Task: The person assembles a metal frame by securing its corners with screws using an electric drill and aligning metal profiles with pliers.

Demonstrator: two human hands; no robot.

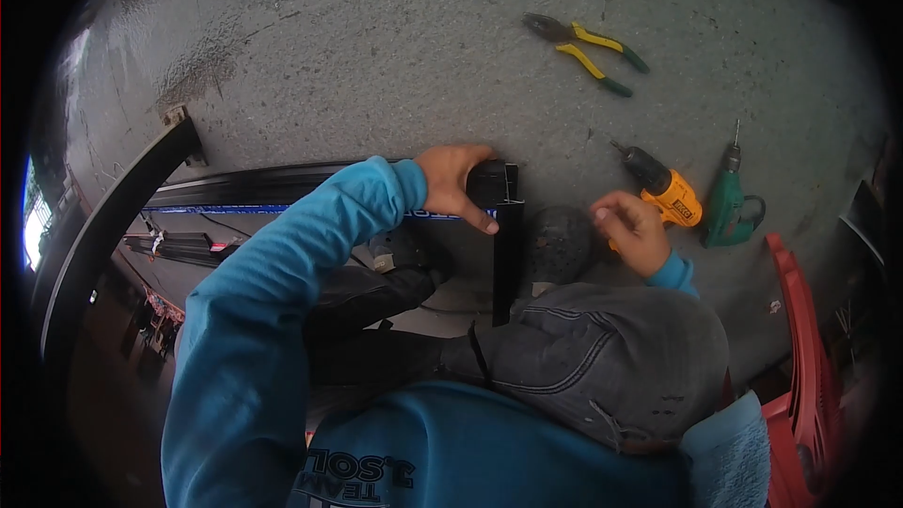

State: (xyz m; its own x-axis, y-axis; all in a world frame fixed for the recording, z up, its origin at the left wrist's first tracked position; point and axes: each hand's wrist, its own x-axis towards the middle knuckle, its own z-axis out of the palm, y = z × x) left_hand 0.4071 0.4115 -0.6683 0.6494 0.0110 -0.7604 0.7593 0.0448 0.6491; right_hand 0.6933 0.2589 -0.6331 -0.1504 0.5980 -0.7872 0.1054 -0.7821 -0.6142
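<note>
My left hand (456,186) grips the end of a long black metal profile (484,186), with the thumb on its near side and the fingers over the far side. At that end a second black bar (506,268) runs toward my body. My right hand (635,230) is beside the yellow drill (675,199), thumb and index finger pinched together. Whatever it holds is too small or hidden to name; a bit of yellow shows below the fingers. The drill's handle is partly hidden by this hand.
Pliers with yellow and green handles (593,49) lie on the grey floor (376,56). A green drill (729,202) lies right of the yellow one. A red plastic object (800,348) stands at the right. A curved black bar (113,198) is at the left. My shoe (560,240) is between my hands.
</note>
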